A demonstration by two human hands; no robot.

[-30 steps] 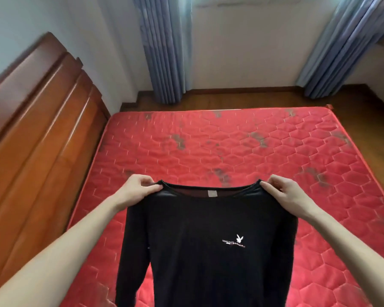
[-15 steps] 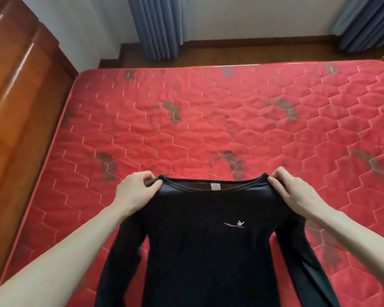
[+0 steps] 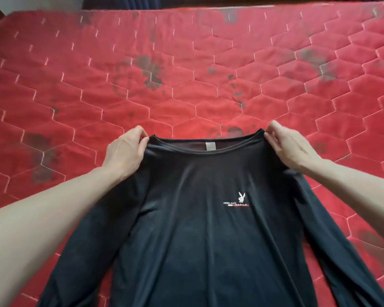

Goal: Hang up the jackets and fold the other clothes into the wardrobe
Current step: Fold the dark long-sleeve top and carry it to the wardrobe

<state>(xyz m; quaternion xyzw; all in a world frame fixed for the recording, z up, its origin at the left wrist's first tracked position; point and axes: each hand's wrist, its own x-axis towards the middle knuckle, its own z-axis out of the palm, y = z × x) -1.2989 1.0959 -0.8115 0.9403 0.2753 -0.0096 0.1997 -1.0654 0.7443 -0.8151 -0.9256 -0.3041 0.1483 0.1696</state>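
Home bedroom; red quilted mattress (image 3: 186, 63)

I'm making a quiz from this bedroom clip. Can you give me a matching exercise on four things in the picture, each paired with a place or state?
Things:
1. left hand
2. right hand
3. shirt
4. logo

Places or states:
A. spread front-up on the mattress
B. pinches the shirt's right shoulder
C. printed on the shirt's chest
D. pinches the shirt's left shoulder

Pairs: 1-D, 2-B, 3-A, 4-C
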